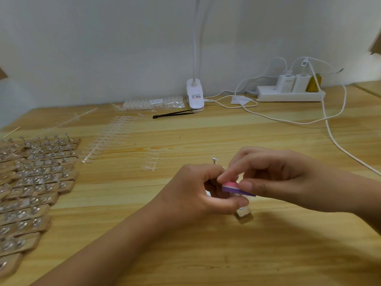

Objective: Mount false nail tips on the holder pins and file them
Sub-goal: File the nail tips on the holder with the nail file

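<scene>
Pink-and-purple file (235, 187), pinched in the right hand (288, 174), lies crosswise over the wooden holder (244, 215), which the left hand (198, 193) grips just beneath it; the holder's length runs toward the person, and fingers hide the nail tip
</scene>
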A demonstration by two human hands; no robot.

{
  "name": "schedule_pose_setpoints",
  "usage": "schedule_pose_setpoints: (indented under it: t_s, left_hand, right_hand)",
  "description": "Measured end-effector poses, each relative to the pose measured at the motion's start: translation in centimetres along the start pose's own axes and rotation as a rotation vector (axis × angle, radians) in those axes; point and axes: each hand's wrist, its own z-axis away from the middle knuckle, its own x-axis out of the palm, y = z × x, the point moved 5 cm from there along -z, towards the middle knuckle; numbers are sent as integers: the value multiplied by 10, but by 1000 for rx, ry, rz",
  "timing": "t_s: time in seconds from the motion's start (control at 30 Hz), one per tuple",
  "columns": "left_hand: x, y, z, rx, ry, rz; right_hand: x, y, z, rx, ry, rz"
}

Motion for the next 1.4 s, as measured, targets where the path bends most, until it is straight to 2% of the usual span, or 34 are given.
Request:
schedule_pose_setpoints:
  t_s: [0.1,0.23,0.37,0.53,0.87,1.03,1.17,1.3,1.4]
  left_hand:
    - [-10,-6,3,-30,73,91]
    - [-10,-7,1,-13,121,99]
    - [-11,-9,2,-42,143,161]
    - [-10,-8,0,-44,152,193]
    - [-23,-10,-2,-101,287,333]
    - [-13,-8,0,-94,244,302]
    - [-15,-12,0,-121,305,350]
    - [-8,-10,0,-119,265,343]
    - [-11,-10,0,-125,295,378]
  right_hand:
    - [-4,0,2,-7,15,13]
    - [-4,2,-3,-29,149,-13]
    - [-5,3,-2,6,117,-57]
    - [-5,1,-3,-18,192,-117]
    - [-4,-4,-3,3,262,-182]
    - [-4,-1,-4,-4,373,-237]
    - [-1,-1,-4,0,340,-255]
    - [-6,-2,-2,-20,432,-262]
    - [-2,-3,-3,-20,401,-293]
